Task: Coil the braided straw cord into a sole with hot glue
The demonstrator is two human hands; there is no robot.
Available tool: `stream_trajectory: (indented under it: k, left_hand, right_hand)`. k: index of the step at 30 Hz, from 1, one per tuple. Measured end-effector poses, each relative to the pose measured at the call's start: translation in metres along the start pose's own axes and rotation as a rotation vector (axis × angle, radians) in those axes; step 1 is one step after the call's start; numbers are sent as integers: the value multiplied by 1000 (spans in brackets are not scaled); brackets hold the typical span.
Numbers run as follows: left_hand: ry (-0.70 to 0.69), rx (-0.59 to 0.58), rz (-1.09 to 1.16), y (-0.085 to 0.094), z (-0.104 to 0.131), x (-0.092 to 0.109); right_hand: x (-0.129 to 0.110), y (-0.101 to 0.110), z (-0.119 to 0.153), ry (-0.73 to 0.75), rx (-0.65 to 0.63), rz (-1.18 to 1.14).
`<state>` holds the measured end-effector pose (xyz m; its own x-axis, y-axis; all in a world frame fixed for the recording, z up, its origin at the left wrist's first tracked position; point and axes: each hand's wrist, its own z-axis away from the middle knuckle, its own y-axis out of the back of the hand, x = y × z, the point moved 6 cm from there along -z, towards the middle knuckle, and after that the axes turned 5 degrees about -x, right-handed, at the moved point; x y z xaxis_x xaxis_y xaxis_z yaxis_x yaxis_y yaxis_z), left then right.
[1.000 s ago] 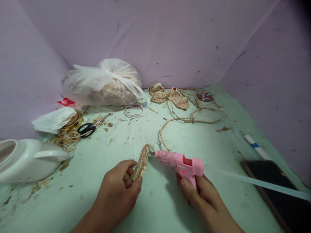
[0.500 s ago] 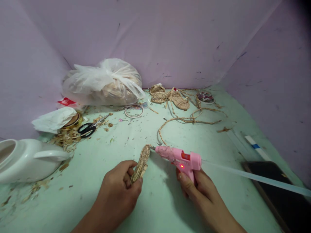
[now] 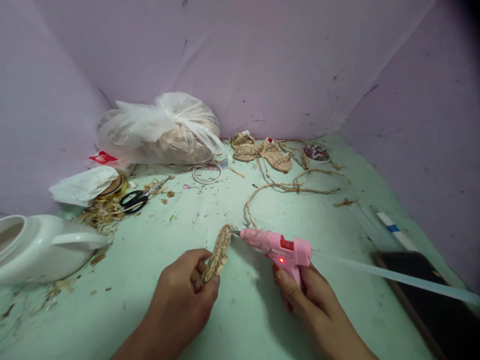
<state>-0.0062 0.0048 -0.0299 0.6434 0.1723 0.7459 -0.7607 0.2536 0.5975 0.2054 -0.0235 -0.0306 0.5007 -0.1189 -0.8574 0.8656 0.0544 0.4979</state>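
Note:
Pinched between the thumb and fingers of my left hand [image 3: 183, 290] is a small coiled piece of braided fibre [image 3: 218, 252], long and narrow with a rounded top. My right hand [image 3: 313, 300] is wrapped around the handle of a pink hot glue gun [image 3: 275, 245], whose red light glows. The gun's metal nozzle meets the upper right edge of the braided piece. A long clear glue stick [image 3: 393, 277] sticks out of the gun's back. Behind the nozzle a braided fibre cord [image 3: 249, 200] curves across the table to a loose tangle.
Small woven fibre sandals [image 3: 277, 155] lie at the back near a dish of beads [image 3: 317, 152]. A tied plastic bag [image 3: 161, 130], a ring [image 3: 207, 172] and black-handled scissors [image 3: 135, 200] are to the left. A white jug [image 3: 41, 250] lies nearer; a phone [image 3: 423, 295] is at right.
The view has shifted very slightly. Both hands keep their holds, and the nozzle stays at the upper edge of the braided piece.

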Motion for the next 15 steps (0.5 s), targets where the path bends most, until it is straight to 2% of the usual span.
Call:
stream_trajectory:
  k: [15]
  left_hand:
    - [13,-16,-25,0,0,-1]
  right_hand:
    - [5,-2,18,-80,34,-24]
